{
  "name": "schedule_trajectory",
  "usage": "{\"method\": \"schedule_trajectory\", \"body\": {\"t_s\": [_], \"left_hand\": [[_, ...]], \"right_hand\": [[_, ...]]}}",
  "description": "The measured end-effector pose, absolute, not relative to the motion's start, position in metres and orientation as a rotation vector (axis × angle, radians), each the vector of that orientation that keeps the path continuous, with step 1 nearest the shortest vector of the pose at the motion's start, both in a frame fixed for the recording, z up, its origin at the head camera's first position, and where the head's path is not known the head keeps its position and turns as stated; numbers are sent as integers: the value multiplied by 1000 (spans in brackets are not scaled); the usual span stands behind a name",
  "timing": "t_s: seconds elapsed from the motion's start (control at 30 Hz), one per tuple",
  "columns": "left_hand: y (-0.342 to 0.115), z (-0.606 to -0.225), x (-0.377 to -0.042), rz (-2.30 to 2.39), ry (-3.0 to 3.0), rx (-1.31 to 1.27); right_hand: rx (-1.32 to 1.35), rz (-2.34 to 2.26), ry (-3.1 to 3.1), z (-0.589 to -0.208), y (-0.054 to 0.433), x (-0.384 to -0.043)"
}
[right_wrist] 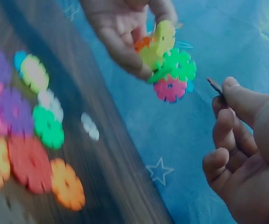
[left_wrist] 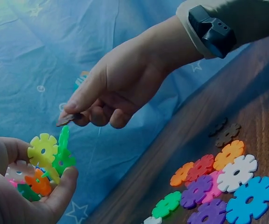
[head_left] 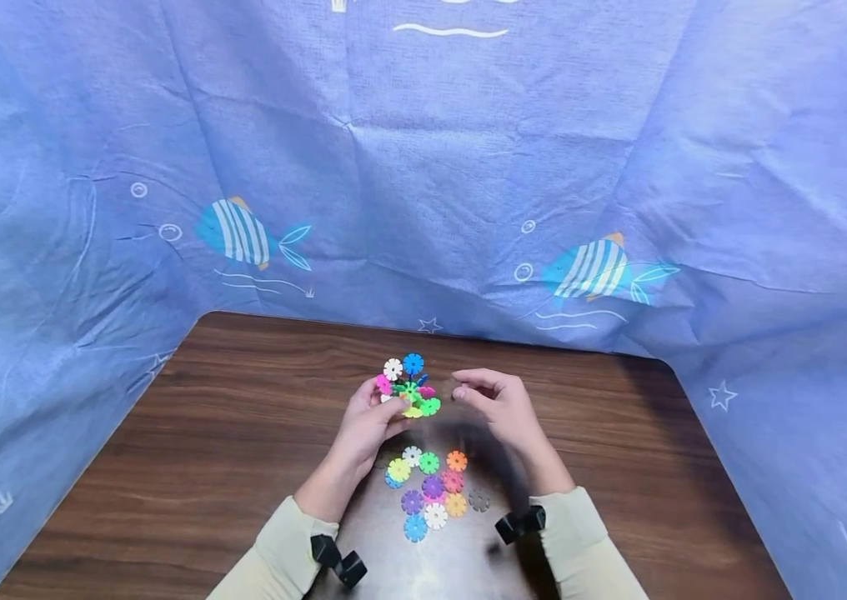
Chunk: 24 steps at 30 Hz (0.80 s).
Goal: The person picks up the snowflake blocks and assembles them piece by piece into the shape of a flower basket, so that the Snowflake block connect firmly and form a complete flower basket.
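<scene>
Cluster (head_left: 410,390): notched discs slotted together, white, blue, pink, green, yellow and orange among them; held up above the bench (head_left: 228,450), beyond the loose discs.
Left hand (head_left: 363,421): closed around part of the cluster, gripping it between thumb and fingers.
Right hand (head_left: 502,408): just right of the cluster, thumb and forefinger pinched together, the other fingers loosely curled.
Dark disc (left_wrist: 69,120): between the right hand's thumb and forefinger, almost edge-on in both wrist views, near the cluster but apart from it.
Loose discs: gathered on the bench between the forearms; a yellow disc (head_left: 398,467) overlaps a blue one at the left, a pink one lies partly covered by its purple and white neighbours, and another blue disc (head_left: 415,527) lies nearest the person.
Brown disc (head_left: 479,500): at the right edge of that group.
Sleeves (head_left: 284,542): pale, a black device (head_left: 521,525) at each wrist.
Cloth (head_left: 423,183): blue, printed with striped fish, hanging behind the bench.
</scene>
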<state>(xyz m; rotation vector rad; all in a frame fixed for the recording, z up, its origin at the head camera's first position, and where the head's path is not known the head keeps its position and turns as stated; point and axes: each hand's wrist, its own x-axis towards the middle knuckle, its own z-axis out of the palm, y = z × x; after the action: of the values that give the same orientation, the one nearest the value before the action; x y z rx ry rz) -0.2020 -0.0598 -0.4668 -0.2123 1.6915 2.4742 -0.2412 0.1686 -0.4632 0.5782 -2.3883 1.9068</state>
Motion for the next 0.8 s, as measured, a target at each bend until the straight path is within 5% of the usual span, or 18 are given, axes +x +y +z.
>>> {"method": "schedule_trajectory", "body": {"t_s": [0.47,0.8], "left_hand": [[-59,-470,-204,2459,1709,-197],[-57,-468,-203,2420,1796,-172]], "right_hand": [[461,1897,-2463,-443,152,-226],[423,1883,-2484,-475,157,-240]]}}
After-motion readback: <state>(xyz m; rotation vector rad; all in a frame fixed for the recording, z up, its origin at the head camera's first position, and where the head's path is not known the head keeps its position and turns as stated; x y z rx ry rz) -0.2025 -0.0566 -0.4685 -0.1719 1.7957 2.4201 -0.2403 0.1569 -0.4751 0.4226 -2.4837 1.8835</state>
